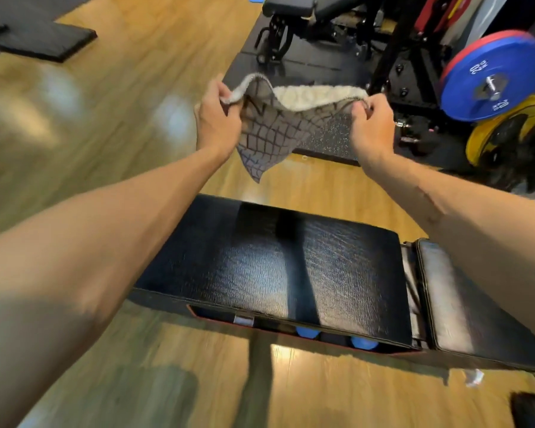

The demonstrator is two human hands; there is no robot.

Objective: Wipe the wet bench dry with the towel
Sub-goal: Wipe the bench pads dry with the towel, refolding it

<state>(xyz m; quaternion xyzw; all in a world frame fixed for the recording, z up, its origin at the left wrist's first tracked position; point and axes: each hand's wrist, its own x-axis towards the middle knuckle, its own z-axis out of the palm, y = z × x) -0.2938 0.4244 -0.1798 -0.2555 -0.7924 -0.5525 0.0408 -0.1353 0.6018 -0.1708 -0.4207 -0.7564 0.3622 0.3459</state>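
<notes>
A grey towel (272, 128) with a dark grid pattern and a fluffy white underside hangs in the air, stretched between both hands. My left hand (218, 118) grips its left edge, and my right hand (372, 125) pinches its right edge. Both are raised above and beyond the black padded bench (269, 261), which lies across the lower middle of the view. The bench's leather top shines with pale glare. A second, narrower pad (464, 298) joins it on the right.
Wooden floor surrounds the bench. Black rubber mats (40, 35) lie far left. A weight rack with a blue plate (491, 78) and a yellow plate (513, 143) stands at right, and a black machine (309, 13) behind. Blue objects (363, 342) sit under the bench.
</notes>
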